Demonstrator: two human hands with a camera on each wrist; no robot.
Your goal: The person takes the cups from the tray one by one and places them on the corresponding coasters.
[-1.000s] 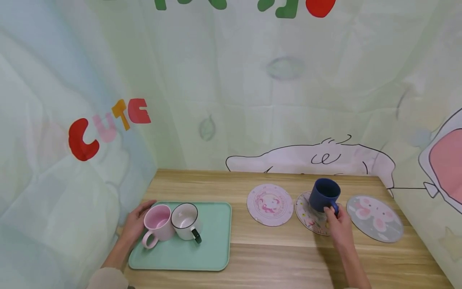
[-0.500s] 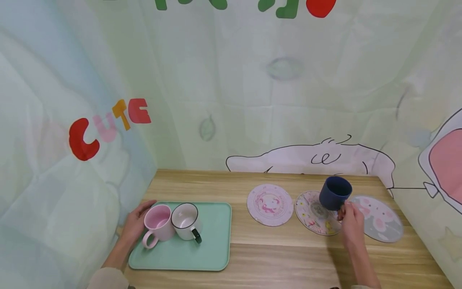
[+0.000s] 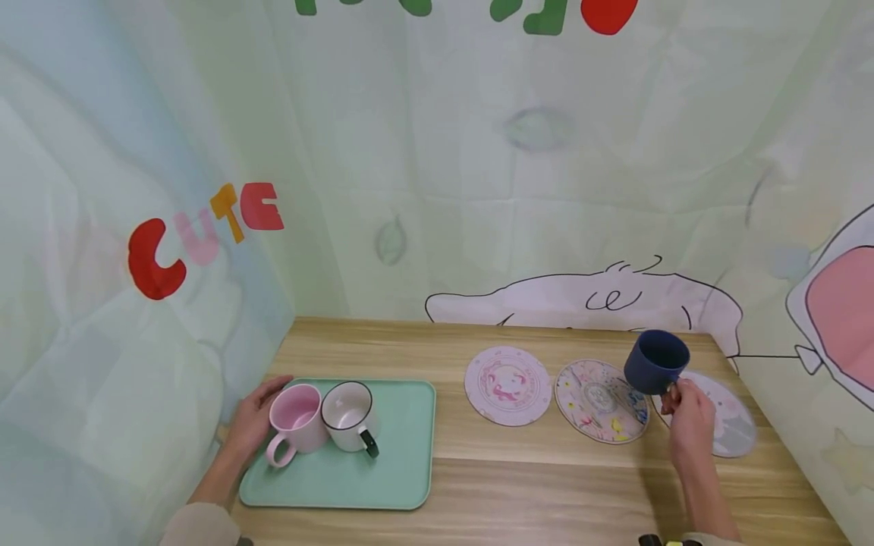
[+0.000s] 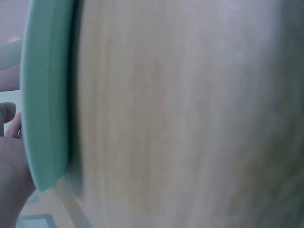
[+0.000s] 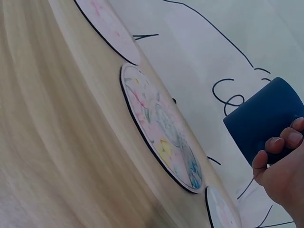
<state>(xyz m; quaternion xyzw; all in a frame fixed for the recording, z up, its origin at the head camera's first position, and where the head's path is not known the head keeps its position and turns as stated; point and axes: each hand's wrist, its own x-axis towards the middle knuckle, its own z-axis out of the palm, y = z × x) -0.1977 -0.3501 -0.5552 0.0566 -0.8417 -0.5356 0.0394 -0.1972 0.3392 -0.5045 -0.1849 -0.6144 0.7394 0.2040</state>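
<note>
Holds a dark blue cylindrical mug [image 3: 652,371] off the wood-grained table [image 3: 519,485], well to the right of the rectangular mint-green tray [image 3: 403,447], with the fingers of the right hand [image 3: 693,422] curled round its handle. Rests the left hand [image 3: 253,417] at the tray's left edge; with fingers partly hidden, cannot tell how far open or whether gripping it. Has, upright on the tray, a pink mug [image 3: 303,425] close beside a black-rimmed white mug [image 3: 351,428]; to the tray's right, in a row, a flat round lilac disc [image 3: 507,387], a flower-printed disc [image 3: 594,409] and a grey disc [image 3: 736,428].
</note>
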